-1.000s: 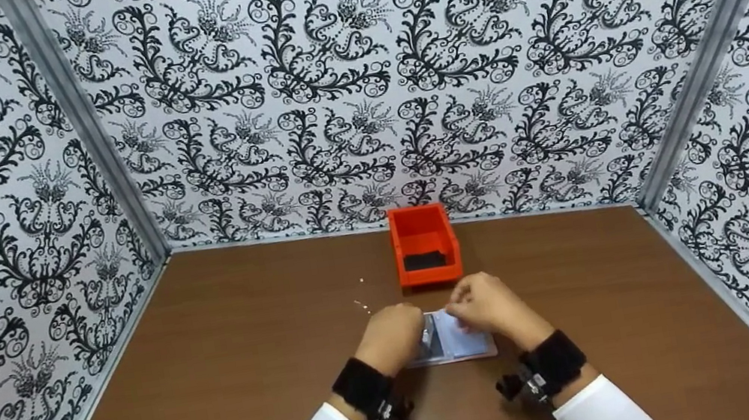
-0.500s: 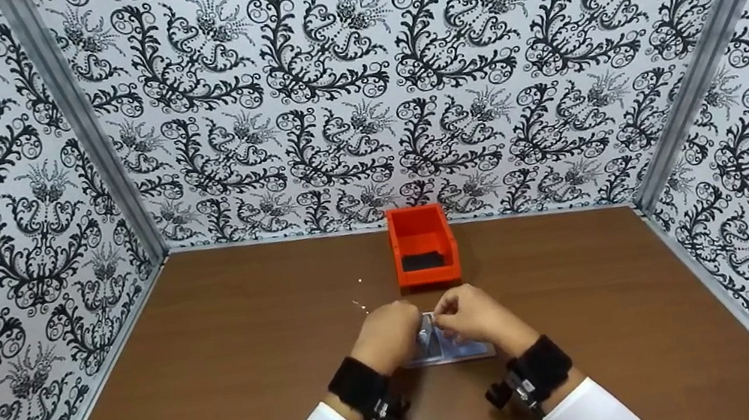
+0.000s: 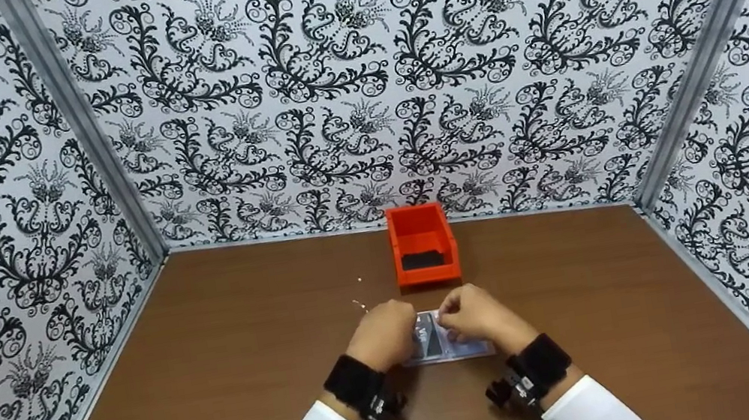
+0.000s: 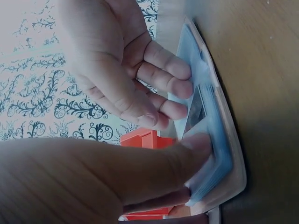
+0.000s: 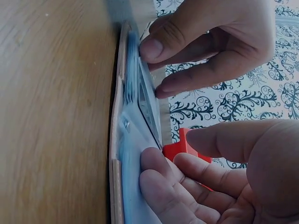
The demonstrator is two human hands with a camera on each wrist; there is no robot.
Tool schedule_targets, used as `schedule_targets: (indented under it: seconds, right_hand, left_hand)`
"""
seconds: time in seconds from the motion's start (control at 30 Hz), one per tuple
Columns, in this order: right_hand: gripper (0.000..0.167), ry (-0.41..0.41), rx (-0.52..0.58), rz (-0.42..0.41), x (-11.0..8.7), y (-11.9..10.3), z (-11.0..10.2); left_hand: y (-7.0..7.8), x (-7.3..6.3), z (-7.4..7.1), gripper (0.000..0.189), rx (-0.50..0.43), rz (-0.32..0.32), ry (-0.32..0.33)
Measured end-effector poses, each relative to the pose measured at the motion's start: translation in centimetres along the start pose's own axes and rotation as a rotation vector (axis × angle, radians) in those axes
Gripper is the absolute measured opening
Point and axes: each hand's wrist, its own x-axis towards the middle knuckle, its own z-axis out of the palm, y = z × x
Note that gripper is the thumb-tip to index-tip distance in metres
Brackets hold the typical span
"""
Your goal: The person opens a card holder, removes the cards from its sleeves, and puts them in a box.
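A card holder (image 3: 470,350) with clear plastic sleeves lies open on the table between my hands. Its stacked bluish sleeves (image 4: 222,154) show edge-on in the left wrist view. My left hand (image 3: 382,336) holds the holder's left side, the thumb pressed on the sleeves and the fingers round the edge. A dark card (image 3: 429,336) shows in the left half. My right hand (image 3: 475,313) is over the right half, its lower fingertips (image 5: 156,182) touching the sleeve page. Its thumb and forefinger are bent near each other, with nothing visible between them.
Behind the hands stands an orange bin (image 3: 429,275) with a dark flat piece (image 3: 422,260) inside. Several tiny pale bits (image 3: 361,305) lie on the brown table (image 3: 254,352) left of the bin. Patterned walls (image 3: 355,91) enclose the table at the back and sides.
My right hand has moved left, from the right page toward the holder's middle. The left hand has shifted slightly left, and more of the dark card shows.
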Motion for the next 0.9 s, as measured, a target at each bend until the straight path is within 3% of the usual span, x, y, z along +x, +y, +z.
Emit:
schedule_targets:
  seconds: [0.17,0.53,0.77,0.9]
  right_hand:
    - [0.007,-0.003,0.014,0.002,0.04,0.11,0.00]
    - [0.012,0.024,-0.011,0.004,0.08,0.01,-0.05]
    - [0.015,0.048,-0.068,-0.019,0.03,0.00,-0.10]
    - [0.018,0.041,-0.030,-0.001,0.03,0.04,-0.09]
  left_hand:
    - [-0.24,0.07,-0.10,0.020,-0.030,0.001,0.005]
    - [-0.03,0.14,0.11,0.019,0.079,0.029,0.034]
    - [0.00,0.01,0.44,0.024,0.034,0.065,0.054]
    - [0.20,0.03,0.51,0.026,0.022,0.054,0.050]
